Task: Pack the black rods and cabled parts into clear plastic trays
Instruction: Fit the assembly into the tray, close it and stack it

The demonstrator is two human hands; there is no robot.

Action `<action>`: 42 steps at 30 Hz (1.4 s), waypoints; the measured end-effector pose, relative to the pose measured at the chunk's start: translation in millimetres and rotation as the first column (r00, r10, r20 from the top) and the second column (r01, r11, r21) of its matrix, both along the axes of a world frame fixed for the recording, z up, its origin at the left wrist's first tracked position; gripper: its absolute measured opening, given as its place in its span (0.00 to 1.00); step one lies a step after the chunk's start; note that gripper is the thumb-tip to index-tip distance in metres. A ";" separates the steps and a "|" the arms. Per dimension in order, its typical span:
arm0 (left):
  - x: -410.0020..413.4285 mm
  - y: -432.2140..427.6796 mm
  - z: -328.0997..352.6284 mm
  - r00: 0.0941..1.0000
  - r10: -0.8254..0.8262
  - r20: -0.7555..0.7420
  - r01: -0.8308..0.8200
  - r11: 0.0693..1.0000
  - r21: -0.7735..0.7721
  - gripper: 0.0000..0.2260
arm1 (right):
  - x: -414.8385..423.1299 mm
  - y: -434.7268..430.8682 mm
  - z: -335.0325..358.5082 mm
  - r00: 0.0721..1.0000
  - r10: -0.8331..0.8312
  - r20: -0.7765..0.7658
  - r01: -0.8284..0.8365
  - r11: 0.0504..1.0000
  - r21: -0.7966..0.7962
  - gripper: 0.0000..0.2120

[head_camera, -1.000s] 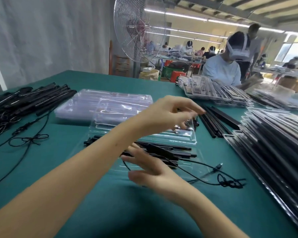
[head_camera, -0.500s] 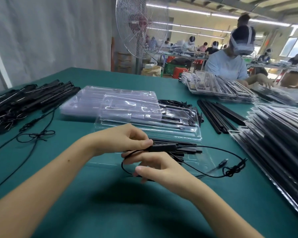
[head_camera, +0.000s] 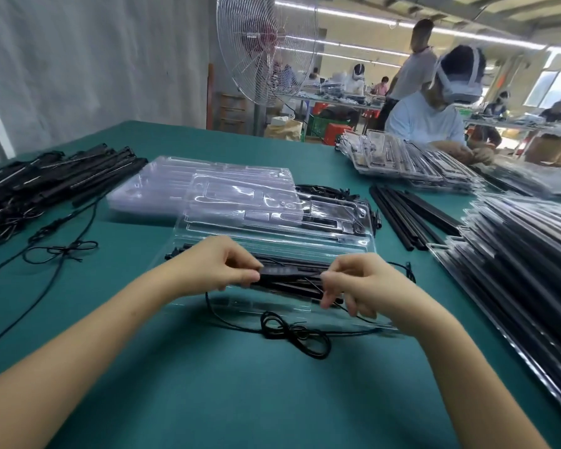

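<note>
two-handed, pinches part (head_camera: 289, 275) between left hand (head_camera: 214, 270) and right hand (head_camera: 363, 286), just over tray (head_camera: 256, 306); trails cable coil (head_camera: 293, 335) nearer than right hand.

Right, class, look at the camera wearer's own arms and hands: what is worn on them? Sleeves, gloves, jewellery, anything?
Nothing is worn on them. The left hand and right hand are bare, with no gloves, rings or tape showing. The left forearm and right forearm are bare down to the frame's edge, with no sleeve, cuff, watch or wristband in view.
</note>
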State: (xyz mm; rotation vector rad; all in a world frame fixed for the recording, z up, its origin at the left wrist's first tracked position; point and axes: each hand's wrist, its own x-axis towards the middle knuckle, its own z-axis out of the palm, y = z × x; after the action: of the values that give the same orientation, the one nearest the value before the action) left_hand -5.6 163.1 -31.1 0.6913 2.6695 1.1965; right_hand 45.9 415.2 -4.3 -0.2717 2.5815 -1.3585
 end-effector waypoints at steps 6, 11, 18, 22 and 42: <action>-4.9 5.7 -15.3 0.988 -0.087 -0.129 0.048 0.959 -0.280 0.09 | -9.7 -6.4 -19.3 0.947 -0.129 -0.293 0.168 0.979 0.114 0.02; -6.5 7.8 -17.0 0.965 -0.190 -0.183 0.100 0.905 -0.413 0.12 | -7.8 -31.9 -38.8 0.926 0.135 -0.354 0.032 0.902 0.430 0.12; 2.7 4.6 -18.8 0.957 -0.154 -0.247 0.024 0.887 -0.460 0.14 | -5.6 -42.6 -48.2 0.904 0.128 -0.407 0.054 0.912 0.406 0.08; 9.8 -1.8 -16.0 0.968 -0.149 -0.201 0.087 0.954 -0.288 0.09 | -4.7 -45.4 -49.0 0.910 0.129 -0.394 0.051 0.909 0.415 0.09; 16.8 9.9 -12.7 0.963 -0.042 -0.266 -0.095 0.869 -0.485 0.04 | -9.6 37.1 1.6 0.741 -0.391 -0.546 0.613 0.725 0.313 0.10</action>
State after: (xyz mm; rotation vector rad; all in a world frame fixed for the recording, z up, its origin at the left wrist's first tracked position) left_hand 11.2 173.1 -43.8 0.7667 3.0253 0.3901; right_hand 36.4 452.3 -2.6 0.3001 3.4692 -0.7640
